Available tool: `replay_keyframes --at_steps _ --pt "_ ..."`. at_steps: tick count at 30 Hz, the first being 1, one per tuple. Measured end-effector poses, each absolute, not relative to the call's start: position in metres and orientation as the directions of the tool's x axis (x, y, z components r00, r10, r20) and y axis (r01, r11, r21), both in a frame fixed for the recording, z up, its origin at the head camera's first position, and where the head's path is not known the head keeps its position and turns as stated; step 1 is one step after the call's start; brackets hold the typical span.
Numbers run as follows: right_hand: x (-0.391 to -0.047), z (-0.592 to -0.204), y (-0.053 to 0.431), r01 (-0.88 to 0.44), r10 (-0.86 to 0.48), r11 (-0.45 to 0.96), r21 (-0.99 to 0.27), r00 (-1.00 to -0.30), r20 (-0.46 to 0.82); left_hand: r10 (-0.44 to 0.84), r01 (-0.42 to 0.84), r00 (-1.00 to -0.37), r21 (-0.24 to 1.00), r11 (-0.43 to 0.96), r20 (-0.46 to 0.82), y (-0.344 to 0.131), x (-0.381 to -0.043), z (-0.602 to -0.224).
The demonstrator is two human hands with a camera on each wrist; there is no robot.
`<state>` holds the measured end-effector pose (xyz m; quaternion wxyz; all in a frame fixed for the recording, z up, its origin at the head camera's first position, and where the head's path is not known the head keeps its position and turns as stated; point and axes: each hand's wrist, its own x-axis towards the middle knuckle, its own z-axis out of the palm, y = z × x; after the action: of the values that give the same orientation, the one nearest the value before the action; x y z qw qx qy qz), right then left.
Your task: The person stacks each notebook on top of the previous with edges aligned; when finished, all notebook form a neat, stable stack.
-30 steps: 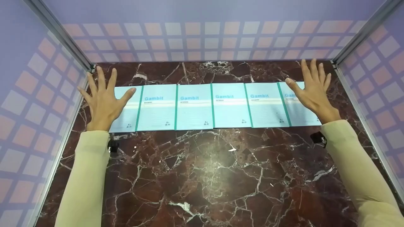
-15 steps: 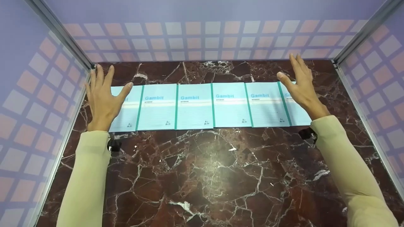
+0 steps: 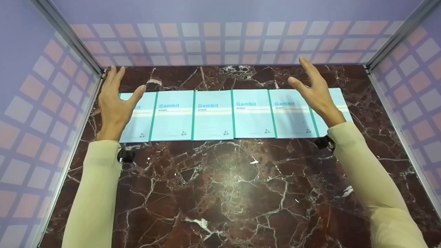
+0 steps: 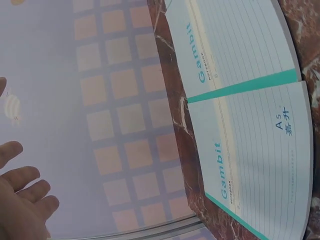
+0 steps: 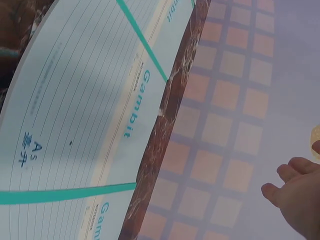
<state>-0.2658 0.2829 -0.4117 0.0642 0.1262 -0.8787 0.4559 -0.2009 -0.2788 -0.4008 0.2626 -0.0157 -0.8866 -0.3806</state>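
Note:
Several light blue notebooks (image 3: 212,120) with green spines lie side by side in one row across the table, each marked "Gambit". My left hand (image 3: 115,103) is over the leftmost notebook (image 4: 265,160), fingers extended and thumb apart, holding nothing. Over at the right end, my right hand (image 3: 317,94) overlaps the last two notebooks in the head view, its fingers straight and thumb spread, with nothing in it. Part of the rightmost notebook (image 3: 339,103) is hidden behind that hand and wrist. Both wrist views show the fingers raised in front of the back wall.
The table (image 3: 220,193) is dark red-brown marble with white veins. A lilac back wall (image 3: 220,13) with pink and white squares stands behind the row. Similar side panels (image 3: 34,103) with metal edges close in the left and right.
My right hand has moved left, from the rightmost notebook's far side toward the one beside it. The left hand has turned slightly, its fingers coming closer together. The notebooks stay in place.

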Motion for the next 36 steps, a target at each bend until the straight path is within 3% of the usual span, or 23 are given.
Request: replay_keyframes --at_steps 13,36 --pt "-0.273 -0.424 0.249 -0.395 -0.284 0.544 -0.741 -0.917 0.280 -0.173 0.391 -0.786 0.693 0.606 0.594 -0.264 -0.209 -0.407" --pt "-0.265 -0.463 0.187 -0.545 -0.464 0.498 -0.675 -0.824 0.325 0.009 0.477 -0.819 0.671 0.567 0.574 -0.228 -0.219 -0.452"
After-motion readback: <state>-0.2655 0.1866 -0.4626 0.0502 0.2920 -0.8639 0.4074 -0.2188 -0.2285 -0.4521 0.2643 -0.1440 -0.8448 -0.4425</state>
